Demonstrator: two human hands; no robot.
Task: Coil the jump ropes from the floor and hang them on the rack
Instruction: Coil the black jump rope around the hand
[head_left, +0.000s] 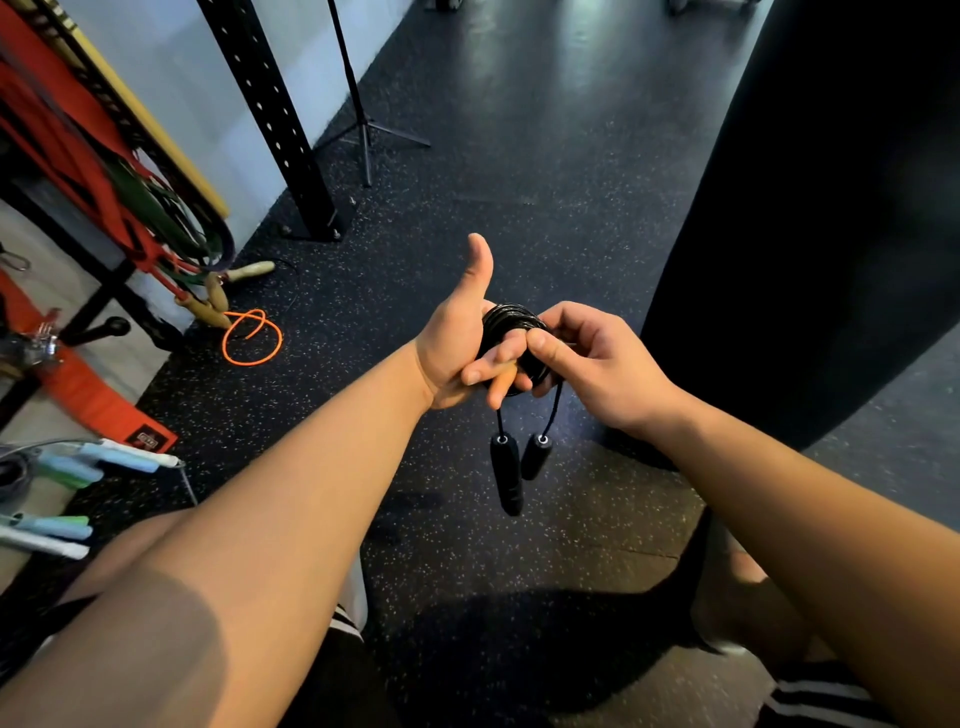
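Left fingers (493, 361): bent back toward the palm, with the coil of the thin black jump rope (511, 319) wound around them; the thumb stands straight up, free of the rope.
Left hand (457, 332): held out in front of the body, above the floor; it holds the coil.
Right fingers (545, 347): together on the right side of the coil, thumb in front, pinching the turns; how the fingers behind lie, I cannot tell.
Right hand (602, 364): just beside the left fingers, meeting them at the coil.
Black handles (506, 475): two round handles hang side by side under the coil on short pieces of rope, in the air.
Orange jump rope (253, 338): thin, in a loose loop on the floor near the foot of the rack; pale wooden handles (215, 299) lie next to it.
Black metal rack (111, 291): at the left, with red and green rubber bands (171, 208) hanging on it.
Pastel handles (104, 462): light blue and green, at the lower left edge; what they rest on, I cannot tell.
Black steel post (270, 114): with rows of holes, bolted to the floor.
Black speckled rubber floor (519, 182): under everything.
Big black punching bag (805, 208): at the right.
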